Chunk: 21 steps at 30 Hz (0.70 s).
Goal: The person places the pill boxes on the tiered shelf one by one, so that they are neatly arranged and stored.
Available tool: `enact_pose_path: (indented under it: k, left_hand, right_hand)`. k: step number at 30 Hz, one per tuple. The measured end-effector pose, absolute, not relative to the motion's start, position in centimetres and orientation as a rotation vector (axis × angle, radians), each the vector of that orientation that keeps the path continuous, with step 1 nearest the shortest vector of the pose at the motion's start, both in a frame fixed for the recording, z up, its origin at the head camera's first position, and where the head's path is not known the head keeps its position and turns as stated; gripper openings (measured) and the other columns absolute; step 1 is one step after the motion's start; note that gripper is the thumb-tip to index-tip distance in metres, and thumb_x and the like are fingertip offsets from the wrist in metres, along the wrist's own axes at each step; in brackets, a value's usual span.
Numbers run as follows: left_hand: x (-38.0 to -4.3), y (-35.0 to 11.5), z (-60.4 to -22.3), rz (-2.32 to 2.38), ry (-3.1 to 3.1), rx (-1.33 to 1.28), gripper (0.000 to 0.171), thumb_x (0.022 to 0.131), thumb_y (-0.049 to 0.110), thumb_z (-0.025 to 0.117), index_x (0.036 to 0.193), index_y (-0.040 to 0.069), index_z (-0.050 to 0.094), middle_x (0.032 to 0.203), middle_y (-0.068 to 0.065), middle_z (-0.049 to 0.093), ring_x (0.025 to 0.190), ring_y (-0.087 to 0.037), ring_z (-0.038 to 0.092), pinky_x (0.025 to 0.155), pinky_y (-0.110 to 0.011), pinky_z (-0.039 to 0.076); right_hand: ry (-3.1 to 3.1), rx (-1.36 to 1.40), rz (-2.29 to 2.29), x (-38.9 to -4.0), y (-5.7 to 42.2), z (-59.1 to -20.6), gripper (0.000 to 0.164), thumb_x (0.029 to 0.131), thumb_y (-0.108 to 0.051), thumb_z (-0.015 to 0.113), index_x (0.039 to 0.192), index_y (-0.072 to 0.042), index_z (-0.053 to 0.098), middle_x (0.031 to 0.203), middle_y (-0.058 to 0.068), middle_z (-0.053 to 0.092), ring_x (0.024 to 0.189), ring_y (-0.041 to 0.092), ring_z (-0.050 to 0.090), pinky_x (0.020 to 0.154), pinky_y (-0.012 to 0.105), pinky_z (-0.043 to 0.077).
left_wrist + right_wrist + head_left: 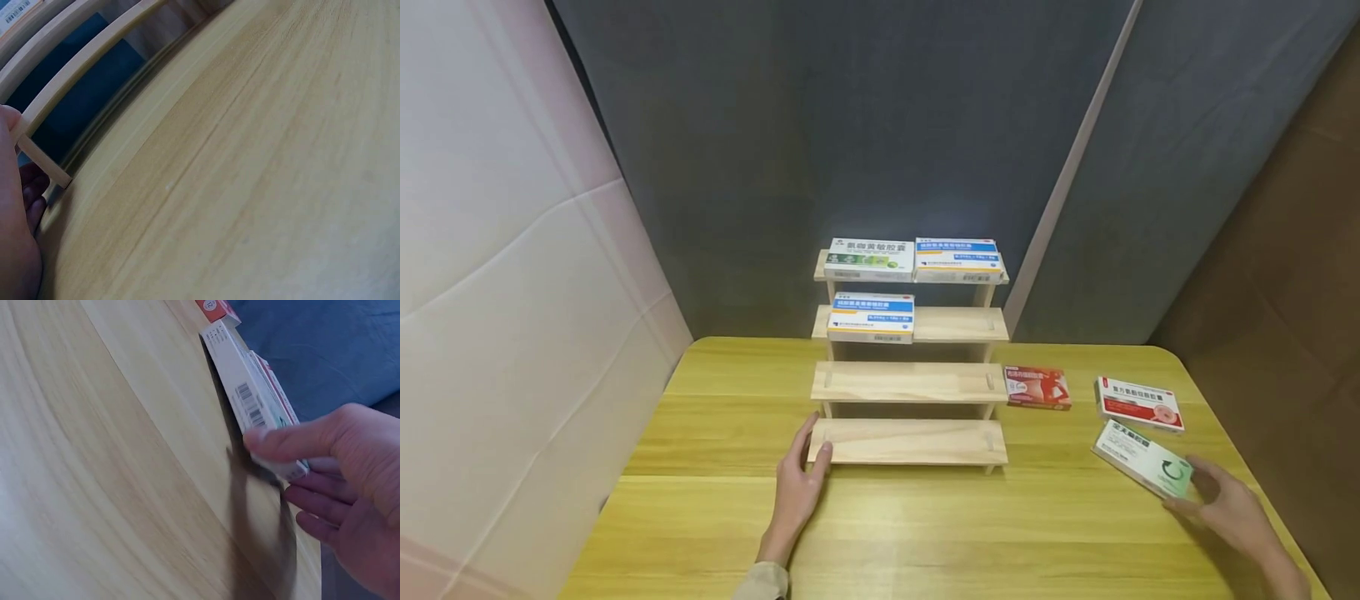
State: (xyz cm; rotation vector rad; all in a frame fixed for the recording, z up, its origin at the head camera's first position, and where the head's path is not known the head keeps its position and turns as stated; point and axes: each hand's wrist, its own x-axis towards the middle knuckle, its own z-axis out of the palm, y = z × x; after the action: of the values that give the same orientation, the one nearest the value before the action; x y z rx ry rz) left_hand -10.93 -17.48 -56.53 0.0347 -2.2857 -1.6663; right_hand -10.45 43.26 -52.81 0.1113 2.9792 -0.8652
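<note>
Right hand (pixel 1228 504) pinches the near right end of a green-and-white box (pixel 1142 460), thumb on the near side and fingers round the end; the box sits at the right of the table (pixel 880 542), slanting, with the heading 全天麻胶囊, a circular green arrow, and a barcode on its side. Left hand (pixel 799 483) grips the left end of a wooden step rack (pixel 910 442) at its lowest, nearest step, thumb over the plank. Just beyond the held box lies a red-and-white box (pixel 1140 404) reading 复方氨酚烷胺胶囊; farther left, beside the rack's right edge, is a red box (pixel 1037 387) whose heading is too blurred to read surely, though a circled 12 shows in the right wrist view. On the farthest, highest step, a white-and-green box (pixel 870 260) at left reads 氨咖黄敏胶囊, beside a blue-banded box (pixel 958 260) at right; a matching blue-and-white box (pixel 871 317) rests at the left of the next step nearer, both headings ending in 胶囊. Grey cloth (pixel 850 125) hangs behind.
</note>
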Motion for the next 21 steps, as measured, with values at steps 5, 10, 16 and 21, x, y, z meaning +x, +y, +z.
enact_pose_path:
  k: [5,10,16,21]
  left_hand:
    - [-11.4,-18.0,-57.9,-1.677,-2.284,0.029,0.052,0.101,0.012,0.061,0.151,0.009,0.047,0.159,-0.016,0.043,0.146,-0.038,0.041,0.122,-0.045,0.03]
    - [-11.3,-18.1,-57.8,-1.687,-2.278,0.012,0.051,0.102,0.015,0.061,0.151,0.011,0.047,0.159,-0.015,0.043,0.147,-0.037,0.04,0.122,-0.043,0.028]
    - [-11.3,-18.1,-57.9,-1.7,-2.27,0.024,0.051,0.102,0.015,0.061,0.151,0.012,0.047,0.159,-0.014,0.043,0.146,-0.036,0.041,0.119,-0.017,0.028]
    - [-11.4,-18.1,-57.9,-1.706,-2.263,0.014,0.051,0.102,0.015,0.061,0.151,0.011,0.047,0.158,-0.014,0.043,0.146,-0.036,0.041,0.113,-0.004,0.025]
  right_hand:
    - [2.971,0.186,-0.948,-10.0,42.7,-52.6,0.088,0.083,-0.038,0.083,0.145,0.011,0.043,0.136,0.042,0.051,0.127,0.064,0.041,0.1,0.073,0.036]
    - [2.978,0.233,-0.996,-9.7,42.2,-52.6,0.086,0.085,-0.04,0.082,0.147,0.006,0.045,0.14,0.037,0.052,0.13,0.046,0.05,0.11,0.052,0.041]
    - [2.966,0.188,-1.14,-9.4,41.9,-52.5,0.081,0.084,-0.034,0.084,0.144,0.008,0.049,0.133,0.033,0.06,0.094,-0.029,0.042,0.075,-0.003,0.04]
    - [2.912,0.227,-1.185,-9.2,41.5,-51.8,0.082,0.086,-0.037,0.082,0.147,0.004,0.047,0.13,0.001,0.068,0.095,-0.03,0.042,0.073,-0.002,0.039]
